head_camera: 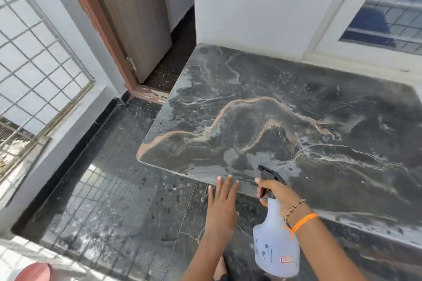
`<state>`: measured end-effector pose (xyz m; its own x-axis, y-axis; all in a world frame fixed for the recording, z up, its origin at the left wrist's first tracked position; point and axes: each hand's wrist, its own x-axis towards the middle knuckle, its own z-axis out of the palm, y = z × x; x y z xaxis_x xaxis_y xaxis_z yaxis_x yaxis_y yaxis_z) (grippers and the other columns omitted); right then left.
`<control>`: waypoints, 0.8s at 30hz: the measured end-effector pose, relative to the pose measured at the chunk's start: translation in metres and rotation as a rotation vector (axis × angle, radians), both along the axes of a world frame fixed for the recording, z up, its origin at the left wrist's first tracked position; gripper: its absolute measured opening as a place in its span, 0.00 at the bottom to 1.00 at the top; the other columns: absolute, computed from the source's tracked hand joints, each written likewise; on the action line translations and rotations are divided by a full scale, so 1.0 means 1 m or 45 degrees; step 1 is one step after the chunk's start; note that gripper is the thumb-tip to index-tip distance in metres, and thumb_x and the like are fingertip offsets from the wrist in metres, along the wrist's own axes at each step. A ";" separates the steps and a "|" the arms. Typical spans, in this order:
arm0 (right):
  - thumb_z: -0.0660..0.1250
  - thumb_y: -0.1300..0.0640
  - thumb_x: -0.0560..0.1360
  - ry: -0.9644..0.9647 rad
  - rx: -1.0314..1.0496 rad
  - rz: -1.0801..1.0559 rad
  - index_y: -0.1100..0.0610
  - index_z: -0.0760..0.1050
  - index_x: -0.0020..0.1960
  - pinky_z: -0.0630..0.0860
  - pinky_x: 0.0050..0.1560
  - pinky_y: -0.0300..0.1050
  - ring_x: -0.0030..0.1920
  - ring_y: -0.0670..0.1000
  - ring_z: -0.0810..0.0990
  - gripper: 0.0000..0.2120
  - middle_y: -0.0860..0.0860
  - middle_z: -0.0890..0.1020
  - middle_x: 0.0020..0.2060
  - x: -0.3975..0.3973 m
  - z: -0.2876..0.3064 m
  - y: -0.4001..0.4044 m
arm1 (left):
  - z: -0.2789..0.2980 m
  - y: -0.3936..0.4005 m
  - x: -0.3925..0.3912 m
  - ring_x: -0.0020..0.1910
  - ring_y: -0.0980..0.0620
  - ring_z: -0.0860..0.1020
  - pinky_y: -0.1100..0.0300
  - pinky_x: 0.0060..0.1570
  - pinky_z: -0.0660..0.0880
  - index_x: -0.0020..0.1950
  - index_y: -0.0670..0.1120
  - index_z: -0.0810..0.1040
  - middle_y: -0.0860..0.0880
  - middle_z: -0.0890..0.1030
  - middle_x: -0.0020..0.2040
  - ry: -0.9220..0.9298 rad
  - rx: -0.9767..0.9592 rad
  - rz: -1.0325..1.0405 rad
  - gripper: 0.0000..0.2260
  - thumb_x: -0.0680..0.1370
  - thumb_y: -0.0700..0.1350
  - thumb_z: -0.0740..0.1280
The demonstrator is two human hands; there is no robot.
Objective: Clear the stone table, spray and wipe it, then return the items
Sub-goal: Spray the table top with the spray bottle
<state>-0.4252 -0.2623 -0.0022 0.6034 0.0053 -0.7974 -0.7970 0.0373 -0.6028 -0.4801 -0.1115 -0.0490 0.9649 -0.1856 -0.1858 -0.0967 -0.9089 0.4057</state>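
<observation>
Right hand (277, 194) gripping spray bottle (276, 244), left hand (222, 206) flat

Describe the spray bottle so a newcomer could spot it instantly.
Find the dark veined stone table filling the right side. At its near edge, the right hand grips a spray bottle. It is translucent white with a black trigger head, and the left hand beside it is empty.

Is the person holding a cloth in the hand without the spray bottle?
No, the left hand is open and empty at the stone table edge, while the right hand grips the spray bottle.
</observation>
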 end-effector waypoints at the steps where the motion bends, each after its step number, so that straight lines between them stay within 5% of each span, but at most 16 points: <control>1: 0.64 0.59 0.76 -0.003 -0.046 -0.057 0.61 0.69 0.27 0.69 0.21 0.35 0.21 0.48 0.70 0.19 0.55 0.71 0.23 -0.004 -0.001 -0.009 | 0.001 -0.009 -0.003 0.71 0.43 0.37 0.47 0.68 0.38 0.75 0.47 0.50 0.49 0.48 0.77 0.003 0.028 -0.050 0.40 0.71 0.40 0.71; 3: 0.64 0.59 0.76 0.017 -0.046 -0.180 0.61 0.68 0.27 0.65 0.17 0.34 0.15 0.47 0.68 0.19 0.54 0.71 0.18 -0.012 -0.005 -0.026 | 0.000 -0.023 -0.006 0.70 0.44 0.34 0.47 0.67 0.34 0.76 0.47 0.48 0.49 0.44 0.77 0.040 0.082 -0.098 0.39 0.73 0.43 0.69; 5: 0.64 0.61 0.75 0.025 0.027 -0.279 0.62 0.70 0.29 0.65 0.17 0.33 0.15 0.47 0.69 0.16 0.53 0.72 0.17 -0.020 -0.009 -0.041 | 0.000 -0.034 -0.009 0.72 0.43 0.53 0.44 0.67 0.53 0.72 0.46 0.62 0.46 0.64 0.74 0.091 0.142 -0.136 0.45 0.59 0.49 0.79; 7: 0.64 0.62 0.75 0.007 0.098 -0.343 0.63 0.72 0.31 0.67 0.18 0.33 0.17 0.46 0.71 0.13 0.55 0.76 0.21 -0.029 -0.010 -0.055 | -0.005 -0.046 -0.013 0.68 0.45 0.64 0.46 0.61 0.64 0.66 0.47 0.69 0.48 0.74 0.67 0.046 0.192 -0.215 0.48 0.49 0.52 0.82; 14: 0.62 0.65 0.76 0.012 0.171 -0.710 0.63 0.74 0.32 0.68 0.18 0.32 0.16 0.45 0.72 0.14 0.56 0.78 0.23 -0.070 -0.024 -0.129 | -0.008 -0.098 -0.018 0.68 0.46 0.65 0.47 0.61 0.66 0.67 0.47 0.66 0.48 0.74 0.67 0.005 0.236 -0.423 0.48 0.49 0.52 0.81; 16: 0.62 0.64 0.76 -0.007 0.061 -0.772 0.63 0.72 0.31 0.66 0.17 0.33 0.15 0.45 0.71 0.15 0.53 0.75 0.18 -0.081 -0.029 -0.149 | -0.003 -0.118 -0.023 0.72 0.44 0.55 0.46 0.66 0.58 0.71 0.45 0.61 0.47 0.66 0.73 0.059 0.232 -0.461 0.46 0.58 0.50 0.79; 19: 0.63 0.64 0.76 0.010 0.009 -0.897 0.61 0.70 0.31 0.63 0.16 0.31 0.14 0.46 0.69 0.14 0.51 0.71 0.14 -0.102 -0.035 -0.182 | 0.003 -0.152 -0.030 0.67 0.45 0.27 0.47 0.66 0.31 0.76 0.48 0.40 0.50 0.34 0.74 0.132 0.207 -0.600 0.37 0.77 0.44 0.63; 24: 0.62 0.64 0.76 -0.073 0.079 -0.878 0.60 0.74 0.24 0.68 0.18 0.34 0.18 0.47 0.73 0.21 0.51 0.77 0.19 -0.131 -0.031 -0.245 | 0.013 -0.209 -0.045 0.67 0.45 0.26 0.45 0.65 0.29 0.75 0.49 0.37 0.49 0.34 0.76 0.167 0.167 -0.618 0.35 0.78 0.44 0.60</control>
